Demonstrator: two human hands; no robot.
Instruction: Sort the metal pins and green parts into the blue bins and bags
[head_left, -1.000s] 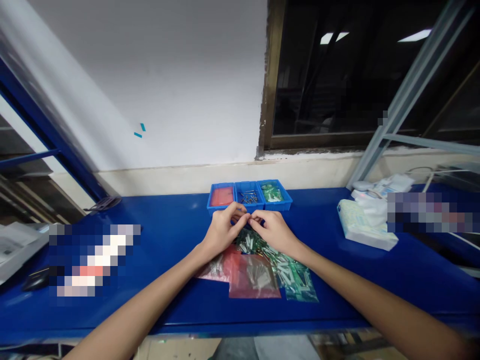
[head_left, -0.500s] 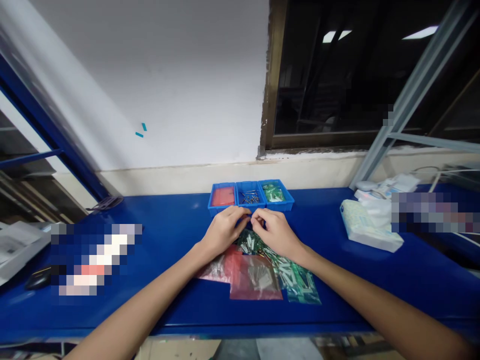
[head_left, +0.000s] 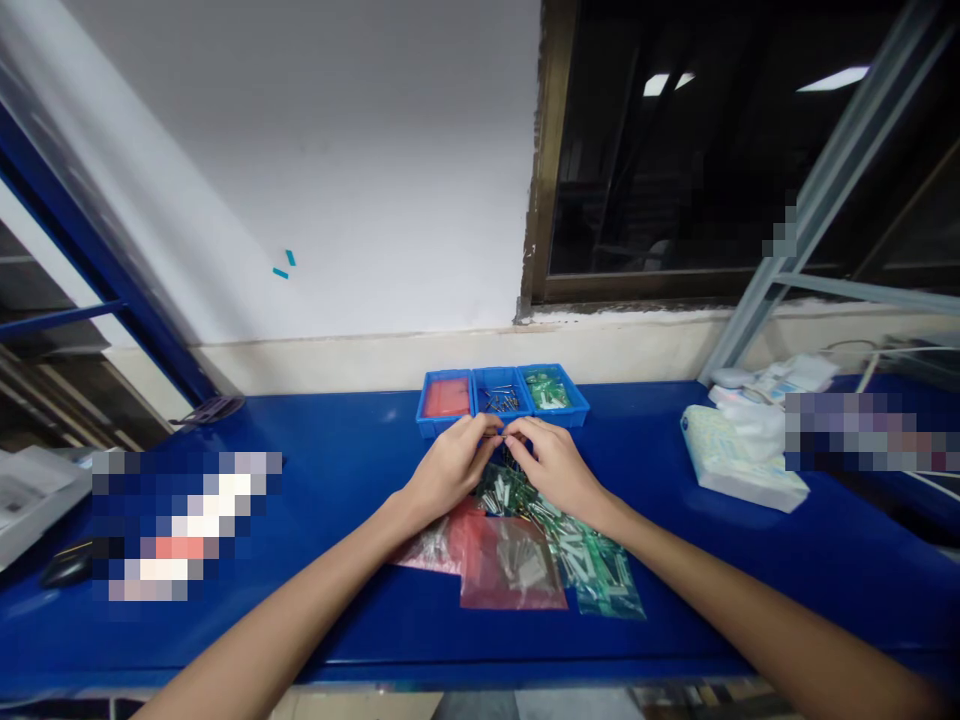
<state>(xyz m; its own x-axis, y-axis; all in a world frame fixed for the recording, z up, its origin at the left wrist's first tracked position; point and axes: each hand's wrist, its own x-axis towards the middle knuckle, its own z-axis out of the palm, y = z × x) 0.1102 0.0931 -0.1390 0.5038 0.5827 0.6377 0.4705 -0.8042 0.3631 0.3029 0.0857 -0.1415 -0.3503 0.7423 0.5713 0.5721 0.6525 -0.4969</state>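
Note:
My left hand and my right hand meet fingertip to fingertip just in front of three small blue bins. Both pinch something tiny between thumb and forefinger that I cannot make out. Under the hands lies a pile of small plastic bags on the blue table: green bags holding small metal parts on the right, red bags on the left. The left bin holds red bags, the middle one loose metal pins, the right one green bags.
A white packet and white cloths lie at the right, below a grey metal frame post. A white tray and a dark object sit at the far left. A white wall and a dark window stand behind.
Both hands stay pinched together at the same spot in front of the bins; the fingers shift only slightly. The view has tilted a little.

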